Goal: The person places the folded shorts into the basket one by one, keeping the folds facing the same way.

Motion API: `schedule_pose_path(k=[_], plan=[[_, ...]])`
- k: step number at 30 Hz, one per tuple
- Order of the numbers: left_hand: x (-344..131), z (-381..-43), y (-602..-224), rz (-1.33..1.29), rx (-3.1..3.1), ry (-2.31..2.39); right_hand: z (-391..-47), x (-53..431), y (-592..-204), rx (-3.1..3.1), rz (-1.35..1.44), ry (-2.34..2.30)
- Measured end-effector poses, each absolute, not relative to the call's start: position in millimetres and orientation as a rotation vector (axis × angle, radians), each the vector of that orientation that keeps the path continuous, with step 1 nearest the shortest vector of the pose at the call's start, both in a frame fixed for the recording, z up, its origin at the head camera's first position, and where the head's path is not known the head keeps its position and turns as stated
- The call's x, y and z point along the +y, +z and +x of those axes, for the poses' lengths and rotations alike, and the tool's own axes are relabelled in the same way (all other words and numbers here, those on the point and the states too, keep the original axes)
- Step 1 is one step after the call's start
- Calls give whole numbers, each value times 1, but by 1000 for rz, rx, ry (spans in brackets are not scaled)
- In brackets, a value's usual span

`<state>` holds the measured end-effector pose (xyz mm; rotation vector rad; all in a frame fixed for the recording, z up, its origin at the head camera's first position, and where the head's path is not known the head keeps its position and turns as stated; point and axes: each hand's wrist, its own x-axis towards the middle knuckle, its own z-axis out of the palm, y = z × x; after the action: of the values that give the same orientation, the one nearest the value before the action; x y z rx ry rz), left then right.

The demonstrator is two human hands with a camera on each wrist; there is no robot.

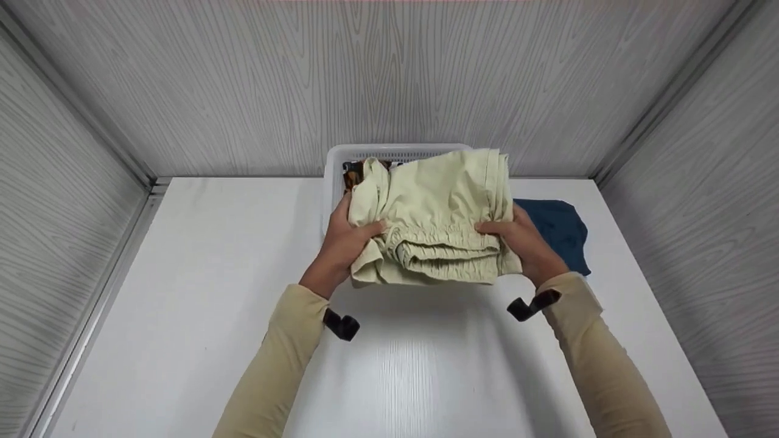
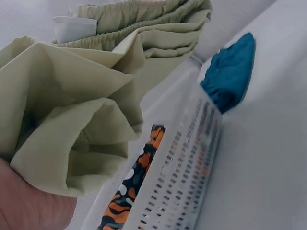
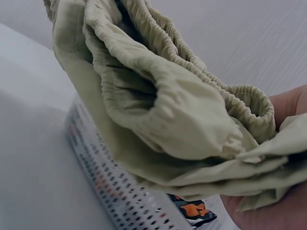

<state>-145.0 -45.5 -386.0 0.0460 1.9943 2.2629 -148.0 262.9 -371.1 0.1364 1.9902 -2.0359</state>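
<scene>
Folded pale-green trousers with a gathered elastic waistband (image 1: 438,207) are held up by both hands. At the left side, my left hand (image 1: 344,243) grips the folded cloth with its thumb on top. My right hand (image 1: 520,240) pinches the opposite side, thumb over the waistband and fingers beneath. Behind and below the trousers stands a white perforated basket (image 1: 331,176), largely covered by them in the head view. Inside it lies an orange, black and white patterned cloth (image 2: 129,187), only partly showing.
A dark blue folded cloth (image 1: 554,231) lies on the white table (image 1: 231,274), right of the basket. Grey wood-grain panels (image 1: 389,79) enclose the table at the back and both sides. A small black wrist mount (image 1: 342,325) projects from the left sleeve.
</scene>
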Motion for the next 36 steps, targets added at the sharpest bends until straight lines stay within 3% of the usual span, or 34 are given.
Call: schedule_pose_path(k=[7,21,29,36], plan=[[-48,-189,-384,0,2109,2161,-190,257,-368,2065,66,-1996],[-49,-257,-431,-114,2374,1849,-262,238,-409,2339,41,-1738],[-39,-256,-453,-170,2794,1313,-265,225,-430,2642,17,-1212],[-30,-251,-441,-73,3019,734,-263,222,-437,2909,28,-748]])
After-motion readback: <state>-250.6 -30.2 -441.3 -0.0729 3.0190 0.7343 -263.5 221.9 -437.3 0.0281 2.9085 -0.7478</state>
